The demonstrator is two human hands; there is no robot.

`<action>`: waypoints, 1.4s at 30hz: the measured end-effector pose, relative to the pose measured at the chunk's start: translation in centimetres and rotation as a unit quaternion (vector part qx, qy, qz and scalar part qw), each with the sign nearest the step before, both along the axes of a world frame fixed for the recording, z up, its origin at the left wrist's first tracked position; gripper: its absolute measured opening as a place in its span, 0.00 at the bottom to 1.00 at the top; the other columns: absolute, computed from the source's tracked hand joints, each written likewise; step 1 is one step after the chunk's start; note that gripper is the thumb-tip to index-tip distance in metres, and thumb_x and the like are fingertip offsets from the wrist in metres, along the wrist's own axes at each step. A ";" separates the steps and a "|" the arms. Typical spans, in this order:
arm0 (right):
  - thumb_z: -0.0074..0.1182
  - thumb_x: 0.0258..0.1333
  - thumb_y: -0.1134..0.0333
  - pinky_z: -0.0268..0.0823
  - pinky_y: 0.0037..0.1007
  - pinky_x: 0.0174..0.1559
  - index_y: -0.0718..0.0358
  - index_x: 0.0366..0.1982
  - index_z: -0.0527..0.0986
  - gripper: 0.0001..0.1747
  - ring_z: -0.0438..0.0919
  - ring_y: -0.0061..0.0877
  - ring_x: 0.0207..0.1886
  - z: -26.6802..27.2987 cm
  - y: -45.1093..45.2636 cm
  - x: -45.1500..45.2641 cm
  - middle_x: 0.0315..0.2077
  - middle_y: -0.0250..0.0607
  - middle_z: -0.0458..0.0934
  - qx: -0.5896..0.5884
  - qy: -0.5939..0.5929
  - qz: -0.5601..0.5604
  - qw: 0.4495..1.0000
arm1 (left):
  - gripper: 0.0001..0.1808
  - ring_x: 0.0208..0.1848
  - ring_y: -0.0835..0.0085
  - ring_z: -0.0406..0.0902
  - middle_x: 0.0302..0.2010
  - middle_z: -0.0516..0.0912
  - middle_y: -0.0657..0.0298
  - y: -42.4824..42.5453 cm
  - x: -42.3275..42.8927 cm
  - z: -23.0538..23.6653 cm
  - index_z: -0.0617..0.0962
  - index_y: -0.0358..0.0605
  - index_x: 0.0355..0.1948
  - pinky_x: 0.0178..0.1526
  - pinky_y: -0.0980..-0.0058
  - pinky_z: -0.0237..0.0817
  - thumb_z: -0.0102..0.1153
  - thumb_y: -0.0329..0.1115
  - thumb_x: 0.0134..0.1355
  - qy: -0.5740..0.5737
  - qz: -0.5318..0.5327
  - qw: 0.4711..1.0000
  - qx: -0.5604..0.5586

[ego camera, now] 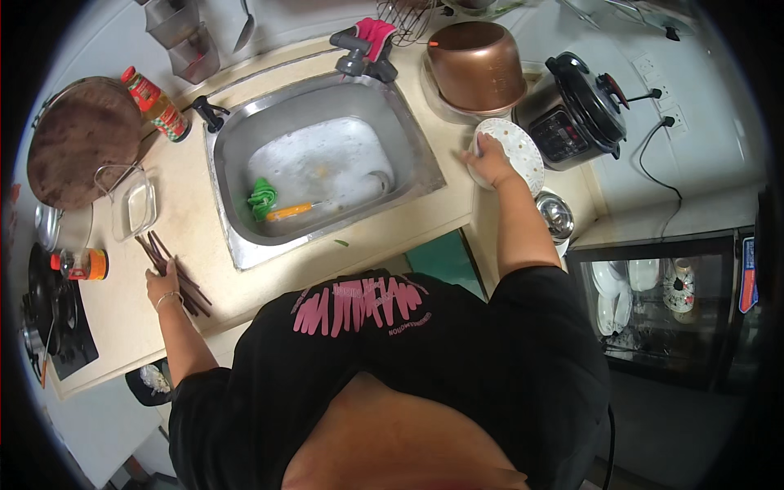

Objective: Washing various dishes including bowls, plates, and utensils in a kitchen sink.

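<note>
On the counter left of the sink, my left hand (pixel 164 285) closes around several dark chopsticks (pixel 193 295), which fan out a little on both sides of it. A clear rectangular glass container (pixel 136 208) lies just beyond them. To the right, my right hand (pixel 490 160) grips the near-left rim of a white patterned plate (pixel 517 150), beside a rice cooker. Between my hands, the steel sink (pixel 422 162) holds foamy water. A green cloth (pixel 263 195) and an orange-yellow handle (pixel 291 211) rest in it; what the handle belongs to is partly under foam.
A copper-coloured inner pot (pixel 474 67) stands upside down near the electric pressure cooker (pixel 576 110). A sauce bottle (pixel 156 104), a round wooden chopping board (pixel 86 144) and another bottle (pixel 82 264) line the left. A pink cloth (pixel 375 37) hangs over the faucet (pixel 352 55).
</note>
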State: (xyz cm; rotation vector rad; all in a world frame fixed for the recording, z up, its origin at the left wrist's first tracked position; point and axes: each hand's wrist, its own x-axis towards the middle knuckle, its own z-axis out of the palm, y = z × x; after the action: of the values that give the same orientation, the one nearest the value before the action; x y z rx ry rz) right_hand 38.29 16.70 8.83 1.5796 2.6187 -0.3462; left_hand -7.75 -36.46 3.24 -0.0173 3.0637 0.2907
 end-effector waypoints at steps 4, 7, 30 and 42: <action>0.53 0.44 0.43 0.51 0.37 0.60 0.71 0.55 0.61 0.44 0.58 0.43 0.60 -0.6 0.6 0.0 0.54 0.57 0.62 -0.018 0.117 -0.014 0.993 | 0.31 0.48 0.51 0.72 0.45 0.75 0.45 2.0 1.2 2.1 0.70 0.37 0.47 0.52 0.63 0.63 0.58 0.45 0.44 -0.020 -0.029 0.998 0.043; 0.60 0.40 0.49 0.54 0.31 0.58 0.77 0.53 0.61 0.46 0.63 0.41 0.58 0.0 -0.2 -0.6 0.53 0.61 0.63 -0.056 0.225 -0.055 0.971 | 0.21 0.46 0.48 0.73 0.42 0.76 0.40 2.4 -0.1 1.2 0.71 0.33 0.42 0.50 0.62 0.65 0.51 0.32 0.45 -0.031 -0.027 0.999 0.025; 0.53 0.47 0.48 0.51 0.35 0.60 0.67 0.51 0.66 0.35 0.59 0.41 0.59 -1.2 -2.4 -13.2 0.53 0.55 0.64 -0.016 0.170 0.122 0.978 | 0.20 0.34 0.72 0.73 0.31 0.77 0.59 20.4 3.1 -0.7 0.73 0.38 0.41 0.40 0.77 0.63 0.53 0.26 0.42 -0.291 -0.338 0.794 0.413; 0.53 0.45 0.43 0.63 0.32 0.49 0.66 0.47 0.71 0.36 0.73 0.35 0.48 -19.8 -0.6 -22.3 0.44 0.51 0.74 -0.429 0.102 0.009 0.898 | 0.29 0.52 0.57 0.71 0.51 0.73 0.52 35.1 -0.5 -17.3 0.68 0.37 0.53 0.53 0.75 0.64 0.54 0.32 0.47 -0.313 -0.388 0.863 0.078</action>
State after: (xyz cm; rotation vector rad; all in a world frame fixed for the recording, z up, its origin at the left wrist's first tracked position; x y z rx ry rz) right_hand 16.00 16.11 -11.01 1.2190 2.0634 -1.4767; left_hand -8.24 -1.35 -14.10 0.9044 2.1584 0.3708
